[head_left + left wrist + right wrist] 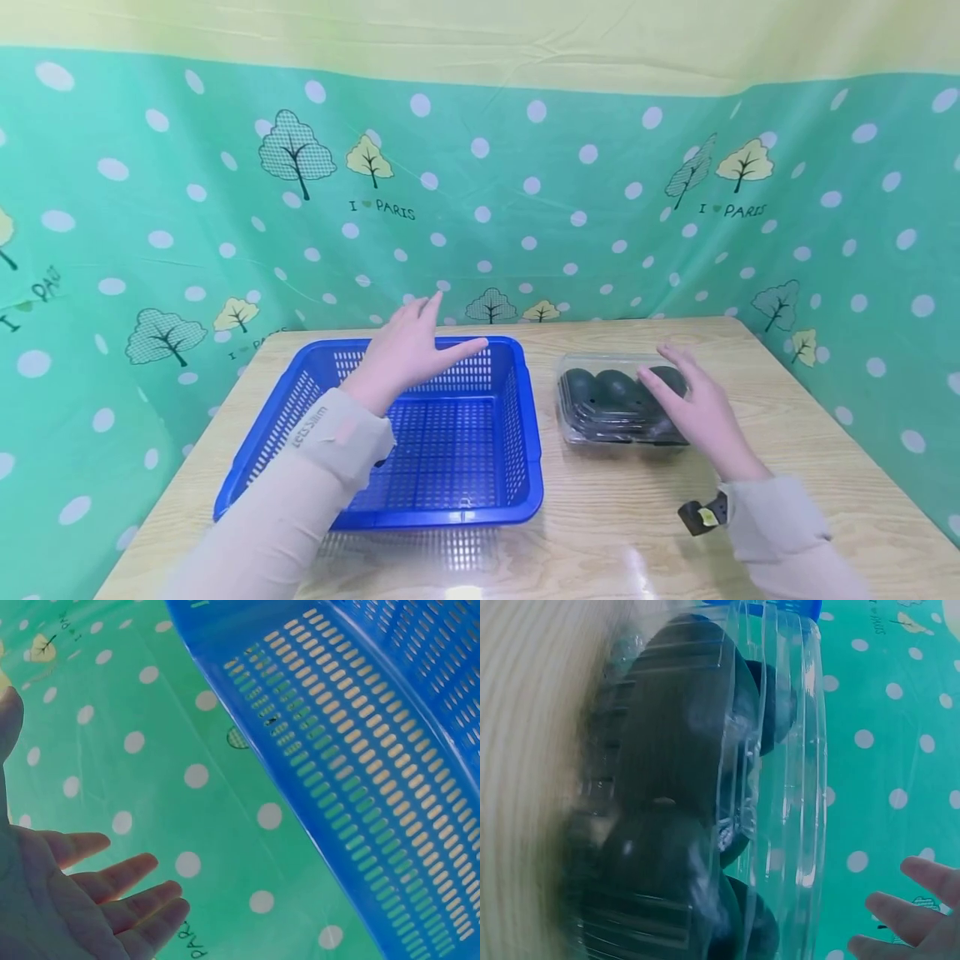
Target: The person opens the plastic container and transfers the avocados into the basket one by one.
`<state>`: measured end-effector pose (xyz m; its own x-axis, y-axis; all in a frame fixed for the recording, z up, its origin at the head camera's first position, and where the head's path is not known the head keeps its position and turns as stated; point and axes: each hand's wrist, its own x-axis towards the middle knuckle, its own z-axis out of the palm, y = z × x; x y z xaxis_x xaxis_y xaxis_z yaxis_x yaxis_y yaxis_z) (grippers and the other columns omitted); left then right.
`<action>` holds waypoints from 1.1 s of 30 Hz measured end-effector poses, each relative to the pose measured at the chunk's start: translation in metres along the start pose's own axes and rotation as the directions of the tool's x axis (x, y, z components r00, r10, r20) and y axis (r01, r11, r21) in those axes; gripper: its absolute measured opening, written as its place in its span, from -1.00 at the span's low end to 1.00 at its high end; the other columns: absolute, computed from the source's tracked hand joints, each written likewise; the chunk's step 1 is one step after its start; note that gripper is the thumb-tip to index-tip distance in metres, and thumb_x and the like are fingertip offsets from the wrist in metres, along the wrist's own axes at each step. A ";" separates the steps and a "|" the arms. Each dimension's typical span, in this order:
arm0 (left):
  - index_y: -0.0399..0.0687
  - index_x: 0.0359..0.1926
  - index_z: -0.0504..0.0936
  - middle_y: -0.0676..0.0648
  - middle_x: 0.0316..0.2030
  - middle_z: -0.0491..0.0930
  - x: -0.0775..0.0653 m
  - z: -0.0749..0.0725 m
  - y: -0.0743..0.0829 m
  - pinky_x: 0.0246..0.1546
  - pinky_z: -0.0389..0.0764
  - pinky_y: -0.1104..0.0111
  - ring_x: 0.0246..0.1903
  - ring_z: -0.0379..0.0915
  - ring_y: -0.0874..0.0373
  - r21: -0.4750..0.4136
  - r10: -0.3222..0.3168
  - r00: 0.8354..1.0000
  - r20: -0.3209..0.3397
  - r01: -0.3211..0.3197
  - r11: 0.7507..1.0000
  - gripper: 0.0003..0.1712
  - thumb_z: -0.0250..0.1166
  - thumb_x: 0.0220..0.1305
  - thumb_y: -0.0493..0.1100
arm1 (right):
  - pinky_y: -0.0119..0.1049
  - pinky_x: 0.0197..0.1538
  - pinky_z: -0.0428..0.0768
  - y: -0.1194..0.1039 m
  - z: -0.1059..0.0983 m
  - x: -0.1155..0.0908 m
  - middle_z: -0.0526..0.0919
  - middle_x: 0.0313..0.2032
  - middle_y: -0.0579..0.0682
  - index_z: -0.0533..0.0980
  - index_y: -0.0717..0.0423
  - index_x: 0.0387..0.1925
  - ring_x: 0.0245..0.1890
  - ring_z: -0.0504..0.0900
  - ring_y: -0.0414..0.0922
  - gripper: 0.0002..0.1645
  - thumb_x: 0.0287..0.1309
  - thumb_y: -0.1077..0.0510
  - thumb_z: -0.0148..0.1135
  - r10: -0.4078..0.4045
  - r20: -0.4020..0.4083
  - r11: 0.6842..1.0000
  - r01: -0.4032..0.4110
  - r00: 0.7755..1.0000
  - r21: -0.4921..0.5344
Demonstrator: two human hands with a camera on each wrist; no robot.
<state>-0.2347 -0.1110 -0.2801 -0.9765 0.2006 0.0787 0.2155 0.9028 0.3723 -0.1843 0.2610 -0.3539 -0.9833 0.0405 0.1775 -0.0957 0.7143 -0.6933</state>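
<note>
A blue plastic basket (529, 433) with slotted walls stands on the left half of the table, its inside bare where I can see it. Over it hovers my left hand (405, 350), fingers spread and holding nothing; the left wrist view shows its palm and fingers (131, 881) beside the basket wall (352, 750). To the right lies a clear plastic clamshell box (600, 429) with several dark, rounded, avocado-like fruits (682, 712) inside. My right hand (697, 404) hangs over the box's right end, its fingers extended. Whether it touches the lid cannot be told.
A light wood-grain table (600, 517) carries both containers, with a gap between them. A green dotted curtain (525, 208) hangs along the back and sides of the table. A dark wrist device (701, 515) sits by the right cuff.
</note>
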 end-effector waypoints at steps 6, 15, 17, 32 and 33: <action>0.03 0.58 -0.06 -0.19 0.53 0.05 0.000 -0.001 0.010 0.44 0.10 -0.15 0.52 -0.08 -0.21 0.014 0.020 1.000 0.002 -0.020 1.000 0.28 -0.01 0.06 0.70 | 0.39 0.29 0.24 0.002 0.003 -0.006 0.14 0.49 0.26 0.18 0.13 0.47 0.36 0.26 0.37 -0.14 0.38 -0.30 0.03 0.003 -0.026 1.000 -0.002 1.000 0.025; -0.08 0.52 0.13 -0.21 0.47 0.19 0.004 -0.004 0.032 0.44 0.19 -0.06 0.47 0.08 -0.16 0.049 0.086 0.996 0.005 -0.086 0.995 0.21 0.05 0.10 0.64 | 0.42 0.31 0.19 0.004 0.004 -0.015 0.08 0.52 0.22 0.20 0.09 0.47 0.49 0.02 0.34 -0.16 0.37 -0.29 0.05 0.041 0.003 0.994 -0.041 0.999 0.104; -0.10 0.49 0.20 -0.20 0.44 0.26 0.005 -0.004 0.037 0.41 0.24 -0.04 0.44 0.14 -0.16 0.058 0.105 0.994 0.007 -0.105 0.993 0.18 0.06 0.11 0.63 | 0.40 0.34 0.18 0.004 0.005 -0.017 0.08 0.51 0.24 0.20 0.09 0.46 0.49 0.01 0.36 -0.16 0.37 -0.29 0.05 0.050 0.012 0.992 -0.051 0.999 0.117; -0.08 0.26 0.51 -0.13 0.20 0.50 0.010 -0.005 0.078 0.20 0.49 0.06 0.22 0.40 -0.08 0.058 0.168 0.983 0.069 -0.172 0.983 -0.18 0.09 0.29 0.45 | -0.73 0.14 0.36 0.000 0.014 -0.033 0.50 0.28 0.14 0.41 0.13 0.30 0.32 0.45 -0.03 -0.38 0.37 -0.14 0.16 -0.006 -0.040 0.981 0.013 0.999 0.193; -0.07 0.25 0.52 -0.13 0.19 0.51 0.010 -0.004 0.080 0.18 0.51 0.08 0.20 0.42 -0.07 0.055 0.173 0.982 0.072 -0.177 0.983 -0.19 0.09 0.29 0.45 | -0.81 0.07 0.32 0.000 0.015 -0.035 0.52 0.27 0.14 0.41 0.13 0.29 0.28 0.49 -0.15 -0.38 0.36 -0.12 0.17 -0.006 -0.039 0.978 0.014 0.999 0.206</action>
<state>-0.2275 -0.0377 -0.2457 -0.9216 0.3809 0.0749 0.3850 0.8724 0.3013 -0.1526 0.2496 -0.3703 -0.9759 0.0633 0.2086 -0.1393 0.5554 -0.8198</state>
